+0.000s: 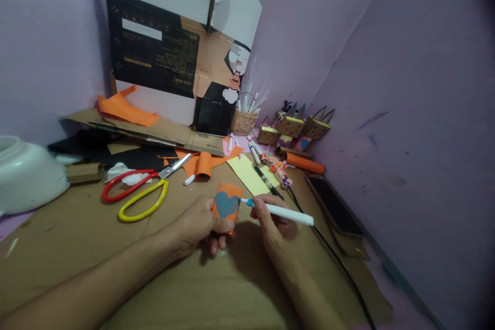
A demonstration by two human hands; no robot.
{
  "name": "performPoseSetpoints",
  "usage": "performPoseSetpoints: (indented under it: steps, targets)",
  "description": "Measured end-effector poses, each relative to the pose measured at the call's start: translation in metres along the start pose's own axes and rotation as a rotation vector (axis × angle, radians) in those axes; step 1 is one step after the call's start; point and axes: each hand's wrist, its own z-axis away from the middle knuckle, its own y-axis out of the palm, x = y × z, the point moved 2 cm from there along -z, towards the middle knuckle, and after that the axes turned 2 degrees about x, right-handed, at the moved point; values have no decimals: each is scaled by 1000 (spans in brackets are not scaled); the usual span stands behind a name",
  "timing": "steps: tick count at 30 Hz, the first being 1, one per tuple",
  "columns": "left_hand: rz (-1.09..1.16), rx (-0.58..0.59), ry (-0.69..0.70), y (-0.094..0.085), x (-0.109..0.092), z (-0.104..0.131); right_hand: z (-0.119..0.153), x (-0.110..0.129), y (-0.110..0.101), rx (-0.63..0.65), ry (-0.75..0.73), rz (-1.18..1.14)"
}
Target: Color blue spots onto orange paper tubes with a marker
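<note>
In the middle of the head view, my left hand [203, 221] grips an orange paper piece [217, 210], its thumb on the front and fingers behind. A blue-grey heart [227, 205] is coloured on the side facing me. My right hand [273, 221] is closed round a white marker [290, 213] with a blue tip. That tip points left and meets, or nearly meets, the heart's right edge. Behind the paper lies a short orange paper tube [203, 166] beside a white marker cap [189, 180].
Scissors [145, 191] with red and yellow handles lie at left, near a white bowl [31, 175]. A black cable [340, 252] runs down the right side past a phone [334, 205]. Farther back stand a basket [243, 122] of markers and cardboard animal figures [292, 126].
</note>
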Motion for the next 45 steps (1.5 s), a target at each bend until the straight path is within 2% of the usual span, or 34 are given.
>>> performPoseSetpoints:
  steps: [22, 34, 45]
  targets:
    - [-4, -5, -8, -1, 1, 0, -2, 9, 1, 7, -10, 24]
    - [-2, -9, -10, -2, 1, 0, -4, 10, -2, -41, -51, 64]
    - [-8, -3, -10, -1, 1, -1, -3, 11, 0, -19, -9, 57]
